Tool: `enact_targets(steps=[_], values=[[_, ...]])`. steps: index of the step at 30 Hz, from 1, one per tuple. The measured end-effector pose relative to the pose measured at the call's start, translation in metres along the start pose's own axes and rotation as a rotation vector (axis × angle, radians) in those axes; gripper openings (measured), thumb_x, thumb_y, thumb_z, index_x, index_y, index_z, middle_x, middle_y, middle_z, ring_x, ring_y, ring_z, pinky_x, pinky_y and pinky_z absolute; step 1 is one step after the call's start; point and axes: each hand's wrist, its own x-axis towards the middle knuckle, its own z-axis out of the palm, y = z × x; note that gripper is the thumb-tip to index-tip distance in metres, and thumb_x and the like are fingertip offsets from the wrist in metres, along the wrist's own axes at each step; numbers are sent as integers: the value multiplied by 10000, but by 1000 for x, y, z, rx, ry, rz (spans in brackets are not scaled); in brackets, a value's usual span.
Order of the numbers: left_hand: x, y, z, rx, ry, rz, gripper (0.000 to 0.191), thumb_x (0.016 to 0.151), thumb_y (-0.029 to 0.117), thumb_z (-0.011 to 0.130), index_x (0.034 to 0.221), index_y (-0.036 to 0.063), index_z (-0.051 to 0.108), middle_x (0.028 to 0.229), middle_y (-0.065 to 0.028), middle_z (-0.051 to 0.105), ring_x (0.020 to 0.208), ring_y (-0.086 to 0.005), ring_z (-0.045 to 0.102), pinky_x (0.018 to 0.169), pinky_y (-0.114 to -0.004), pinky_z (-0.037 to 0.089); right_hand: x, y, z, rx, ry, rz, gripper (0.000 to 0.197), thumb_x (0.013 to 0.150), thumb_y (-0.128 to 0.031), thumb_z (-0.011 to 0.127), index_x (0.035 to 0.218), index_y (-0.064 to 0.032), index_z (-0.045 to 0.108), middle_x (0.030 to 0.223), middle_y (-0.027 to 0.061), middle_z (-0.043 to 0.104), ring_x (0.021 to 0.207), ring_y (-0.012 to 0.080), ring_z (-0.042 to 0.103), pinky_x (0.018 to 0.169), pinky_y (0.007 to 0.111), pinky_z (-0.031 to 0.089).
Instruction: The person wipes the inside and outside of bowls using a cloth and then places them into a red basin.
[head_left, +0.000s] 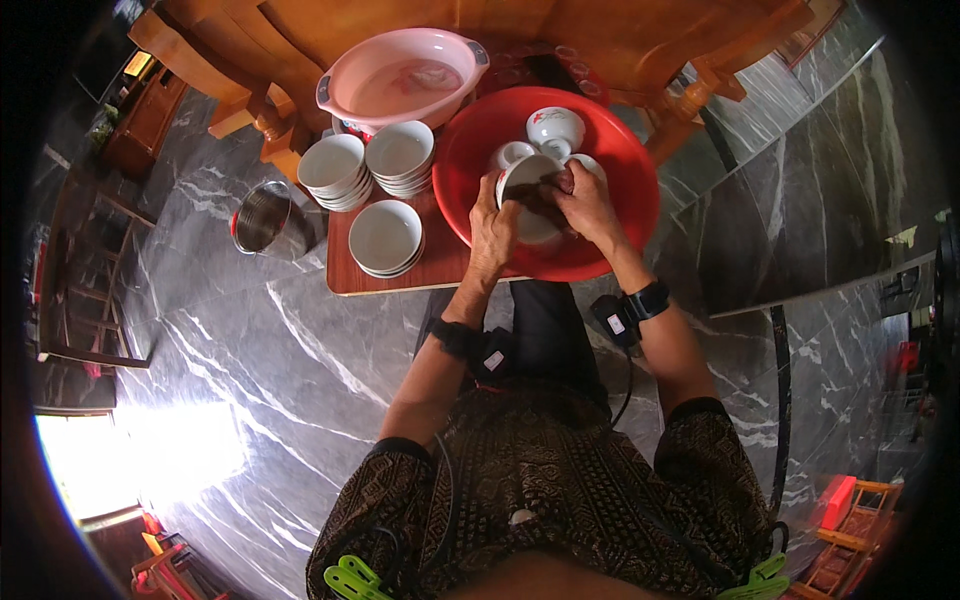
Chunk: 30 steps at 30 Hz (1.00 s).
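Note:
My left hand (493, 229) grips the rim of a white bowl (527, 171), tilted over a large red plastic basin (634, 180). At the bowl's right side, my right hand (589, 206) presses a dark, wet-looking cloth (541, 201) into it; the cloth is partly hidden by the fingers. Behind the hands, inside the basin, lie several more white bowls. One bowl (555, 127) has a red floral pattern on its side, and another bowl (516, 153) rests upside down with its foot up. The basin's near part is shaded by my hands.
Three stacks of white bowls (386, 236) stand left of the basin on a reddish-brown table (343, 266). Behind them sits a pink oval basin (349, 90) holding water. A metal bucket (274, 225) is on the marbled floor (247, 330). A wooden bench (562, 19) borders the far side.

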Motion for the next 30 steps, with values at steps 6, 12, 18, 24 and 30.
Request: enact_targets(steps=[6, 12, 18, 24, 30], values=[[2, -5, 2, 125, -127, 120, 192, 723, 23, 518, 878, -67, 587, 1056, -224, 528, 834, -367, 602, 732, -370, 490, 1, -19, -27, -331, -5, -289, 308, 769, -166, 673, 985, -38, 494, 790, 130, 647, 761, 311, 648, 653, 406, 515], [5, 0, 2, -36, -254, -34, 177, 718, 30, 531, 858, -60, 593, 1049, -228, 539, 829, -368, 614, 725, -359, 494, 4, -25, -37, -514, -92, -450, 272, 722, -103, 679, 924, -84, 497, 774, 61, 625, 746, 276, 631, 599, 386, 503], [5, 12, 2, -166, -247, -264, 425, 765, 156, 628, 1125, -32, 502, 1107, -197, 548, 871, -294, 612, 775, -339, 487, -1, -16, -29, -448, 6, -434, 211, 728, -71, 656, 883, -70, 512, 774, 76, 624, 736, 285, 633, 584, 387, 500], [3, 16, 1, -309, -74, -195, 633, 785, 282, 680, 1265, -15, 394, 1181, -145, 498, 1077, -222, 494, 935, -341, 402, 0, 12, -8, 43, 228, -130, 223, 773, -154, 662, 927, -28, 560, 793, 132, 629, 695, 306, 624, 628, 397, 491], [3, 11, 3, -161, 7, -136, 721, 742, 215, 718, 1311, 11, 326, 1192, -183, 486, 1136, -279, 474, 960, -366, 389, -24, -18, 27, 1093, 95, 497, 273, 842, -218, 647, 966, -3, 531, 675, 72, 578, 372, 113, 460, 307, 256, 347]])
